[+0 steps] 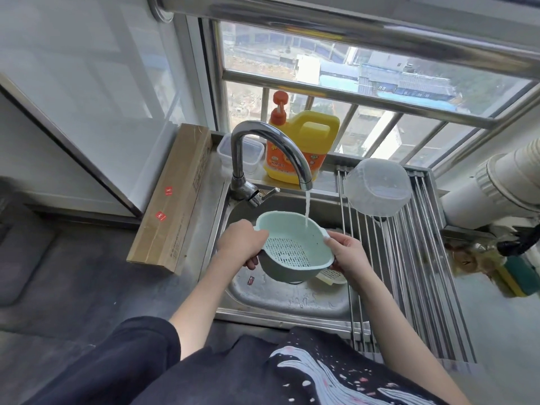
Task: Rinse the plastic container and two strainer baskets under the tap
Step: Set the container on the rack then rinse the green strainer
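Head view: pale green slotted strainer basket (pixel 293 247)

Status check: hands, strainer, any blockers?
Left hand and right hand grip green strainer basket. Tap water hitting its inside. Clear container inverted on rack. No blockers.

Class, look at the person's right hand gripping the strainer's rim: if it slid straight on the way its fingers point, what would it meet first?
The right hand points leftward across the green strainer basket, so it would probably meet the left hand on the opposite rim first, though depth is unclear.
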Motion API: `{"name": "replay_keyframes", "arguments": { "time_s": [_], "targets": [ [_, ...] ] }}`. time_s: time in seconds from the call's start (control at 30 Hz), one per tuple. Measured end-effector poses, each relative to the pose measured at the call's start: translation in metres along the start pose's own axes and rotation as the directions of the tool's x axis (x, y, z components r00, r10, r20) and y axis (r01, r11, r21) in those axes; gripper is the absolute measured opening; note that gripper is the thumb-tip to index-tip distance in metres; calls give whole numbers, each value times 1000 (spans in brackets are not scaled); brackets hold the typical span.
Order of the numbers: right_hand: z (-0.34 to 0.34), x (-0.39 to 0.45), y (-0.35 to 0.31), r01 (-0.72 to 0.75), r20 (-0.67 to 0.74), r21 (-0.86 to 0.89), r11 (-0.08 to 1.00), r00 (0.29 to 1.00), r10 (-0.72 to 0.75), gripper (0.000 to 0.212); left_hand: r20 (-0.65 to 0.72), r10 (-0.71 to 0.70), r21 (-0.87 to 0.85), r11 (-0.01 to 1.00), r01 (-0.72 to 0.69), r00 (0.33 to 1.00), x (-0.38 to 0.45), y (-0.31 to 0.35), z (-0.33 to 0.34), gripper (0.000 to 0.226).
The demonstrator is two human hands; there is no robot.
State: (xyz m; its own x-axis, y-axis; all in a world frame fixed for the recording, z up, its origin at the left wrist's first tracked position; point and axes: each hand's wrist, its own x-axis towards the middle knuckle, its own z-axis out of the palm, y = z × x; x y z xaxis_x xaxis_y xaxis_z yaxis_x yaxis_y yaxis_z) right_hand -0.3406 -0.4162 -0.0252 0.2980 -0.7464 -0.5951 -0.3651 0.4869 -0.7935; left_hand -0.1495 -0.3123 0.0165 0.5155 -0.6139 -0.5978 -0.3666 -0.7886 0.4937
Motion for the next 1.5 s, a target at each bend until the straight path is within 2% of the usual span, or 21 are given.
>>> {"name": "replay_keyframes", "arguments": {
  "time_s": [0.2,0.43,0.73,1.17,1.33,1.5],
  "targets": [
    [8,-5,2,-5,39,-6,1000,999,6,26,-58,28,67,997,-24,998,-9,5,-9,22],
    [5,-8,7,10,61,-41,999,998,-8,33,-60,62,146,988,-52,996,-18,13,-12,21],
    [-3,-23,18,11,66,-28,1000,998,-9,30,35,43,189,981,-49,998,-21,13,-9,18],
    [-15,-29,20,59,-45,2,998,997,-59,28,110,54,100,993,-65,992,-15,14,-1,16],
    [-17,-26,9,104,-51,7,995,993,-104,28,148,46,-4,999,-46,988,-11,9,0,14],
    [-11,-13,0,164,-20,-192,968,985,-171,33,219,38,-74,997,-22,975,-7,4,-5,21]
  ]
}}
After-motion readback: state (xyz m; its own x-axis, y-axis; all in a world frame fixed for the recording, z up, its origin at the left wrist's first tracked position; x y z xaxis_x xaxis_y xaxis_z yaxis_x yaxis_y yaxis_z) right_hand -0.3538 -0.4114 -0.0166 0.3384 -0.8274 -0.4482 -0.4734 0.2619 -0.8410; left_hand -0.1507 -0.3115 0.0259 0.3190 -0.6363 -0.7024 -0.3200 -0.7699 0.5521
